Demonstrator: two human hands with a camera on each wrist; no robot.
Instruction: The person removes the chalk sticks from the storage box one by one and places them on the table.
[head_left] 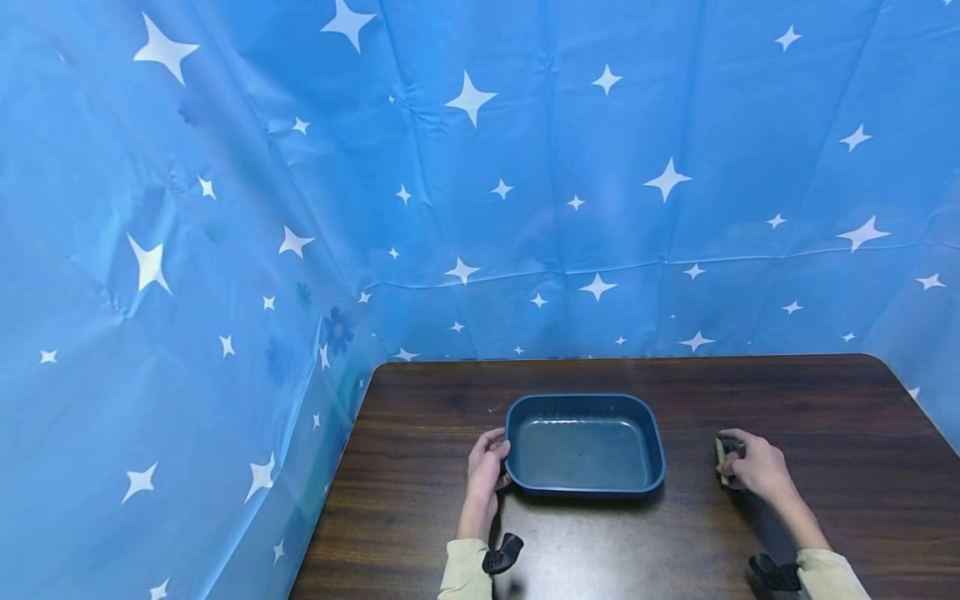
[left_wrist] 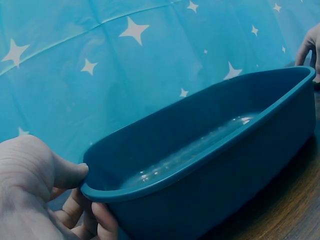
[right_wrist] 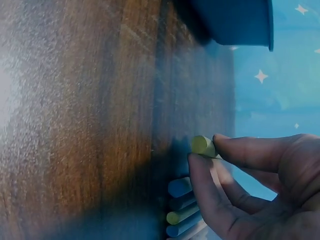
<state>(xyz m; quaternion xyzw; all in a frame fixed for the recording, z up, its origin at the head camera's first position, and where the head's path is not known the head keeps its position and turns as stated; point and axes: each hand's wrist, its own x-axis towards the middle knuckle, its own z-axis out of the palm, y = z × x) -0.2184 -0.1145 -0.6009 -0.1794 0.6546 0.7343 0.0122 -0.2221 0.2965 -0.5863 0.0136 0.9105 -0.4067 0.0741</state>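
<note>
A dark blue rectangular plastic basin (head_left: pixel 585 483) sits on the table. My left hand (head_left: pixel 486 471) grips its left end, thumb at the rim and fingers curled against the outer wall, as the left wrist view shows. To the right of the basin, my right hand (head_left: pixel 759 468) pinches a yellow chalk stick (right_wrist: pixel 202 145) between thumb and fingers. Below that hand, several more chalk sticks lie side by side, among them a blue chalk stick (right_wrist: pixel 179 187) and another yellow chalk stick (right_wrist: pixel 175 217); the hand partly hides them.
The dark wood-grain table (head_left: pixel 405 467) carries everything. A blue curtain (head_left: pixel 525 217) with white stars hangs behind the table and along its left side. Each wrist bears a black strap mount, such as the left mount (head_left: pixel 503 554).
</note>
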